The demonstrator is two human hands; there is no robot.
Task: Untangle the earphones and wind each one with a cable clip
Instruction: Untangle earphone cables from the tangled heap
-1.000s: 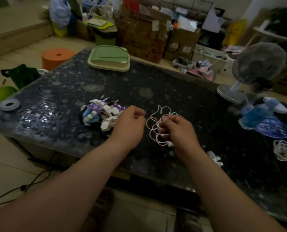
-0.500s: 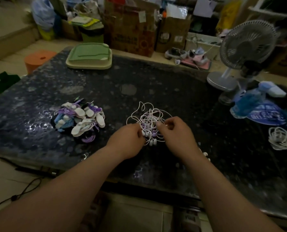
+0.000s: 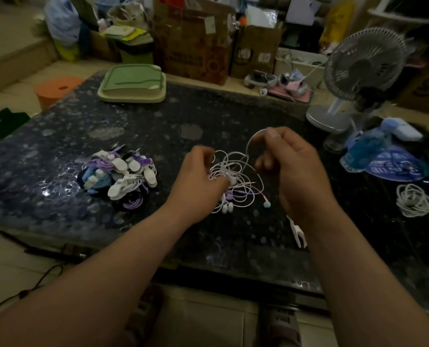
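**Q:** Where are the earphones?

**A:** A white tangle of earphones [image 3: 233, 180] sits mid-desk [image 3: 158, 126], nearer the front edge than the back. One blue earbud [image 3: 266, 204] trails out to its right.

**Q:** And the hands?

**A:** The left hand [image 3: 195, 181], blurred, has curled fingers dug into the tangle's left side. The right hand [image 3: 296, 171] is raised above it, with thumb and forefinger pinching a loop of cord drawn up from the knot.

**Q:** What hems them in?

**A:** Just left of the left hand lies a pile of wound earphones [image 3: 120, 175]. A white cable clip [image 3: 297, 230] lies beside the right wrist, close to the front edge. A fan [image 3: 363, 66] and a blue bag [image 3: 373, 156] crowd the right rear, and a coiled white cable [image 3: 412, 200] lies far right.

**Q:** Room to move?

**A:** A broad stretch of speckled top runs from the tangle back to a green box [image 3: 133, 83] at the far edge.
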